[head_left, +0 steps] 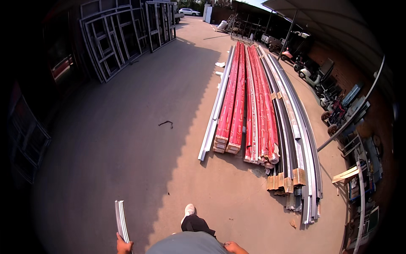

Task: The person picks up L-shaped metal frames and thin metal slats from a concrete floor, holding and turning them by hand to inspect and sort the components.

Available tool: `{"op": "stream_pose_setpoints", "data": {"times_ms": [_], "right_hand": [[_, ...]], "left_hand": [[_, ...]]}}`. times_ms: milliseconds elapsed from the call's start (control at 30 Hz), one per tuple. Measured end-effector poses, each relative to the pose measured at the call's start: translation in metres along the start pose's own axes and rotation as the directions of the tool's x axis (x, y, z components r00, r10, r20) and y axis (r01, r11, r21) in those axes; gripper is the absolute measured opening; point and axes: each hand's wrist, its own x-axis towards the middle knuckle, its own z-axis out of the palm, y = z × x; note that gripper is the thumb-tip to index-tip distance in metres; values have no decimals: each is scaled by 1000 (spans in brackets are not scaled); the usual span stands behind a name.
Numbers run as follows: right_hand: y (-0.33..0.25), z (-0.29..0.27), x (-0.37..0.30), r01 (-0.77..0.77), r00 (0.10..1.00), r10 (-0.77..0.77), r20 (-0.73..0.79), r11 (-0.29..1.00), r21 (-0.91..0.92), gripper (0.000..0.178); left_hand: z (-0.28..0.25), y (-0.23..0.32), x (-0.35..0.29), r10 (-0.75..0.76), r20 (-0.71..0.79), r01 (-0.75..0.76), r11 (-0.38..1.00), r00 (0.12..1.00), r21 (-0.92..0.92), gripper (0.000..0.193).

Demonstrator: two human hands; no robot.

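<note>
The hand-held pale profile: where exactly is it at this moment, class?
In the head view, the pale profile is at the lower left, in the grip of the left hand, to the left of the pale shoe.

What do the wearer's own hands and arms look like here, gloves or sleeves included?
The left hand and right hand are both ungloved; no sleeve shows at the lower edge. The shirt is grey.
</note>
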Motion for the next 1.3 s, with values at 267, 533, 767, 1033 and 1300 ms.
{"op": "stream_pose_setpoints", "data": {"times_ms": [267, 533, 767, 1033, 1300], "right_hand": [[-151, -240, 269, 78, 990, -39, 137, 953, -293, 52], [-511, -681, 355, 281, 851, -246, -463, 960, 7, 49], [-576, -812, 520, 251, 825, -163, -540, 964, 92, 42], [-530, -820, 649, -168, 985, 169, -22, 985, 45, 50], [-634, -1007, 842, -123, 991, 132, -37, 974, 188, 45]], "left_hand": [[-54, 294, 202, 56, -63, -56, 998, 996, 2, 131], [-64, 483, 380, 180, 46, -170, 971, 983, -167, 106], [-43, 652, 591, 31, 229, -57, 993, 973, 105, 113], [-221, 1011, 789, 67, 127, -48, 988, 990, -150, 128], [-288, 1356, 1011, 271, -365, -422, 793, 891, -440, 106]]}}
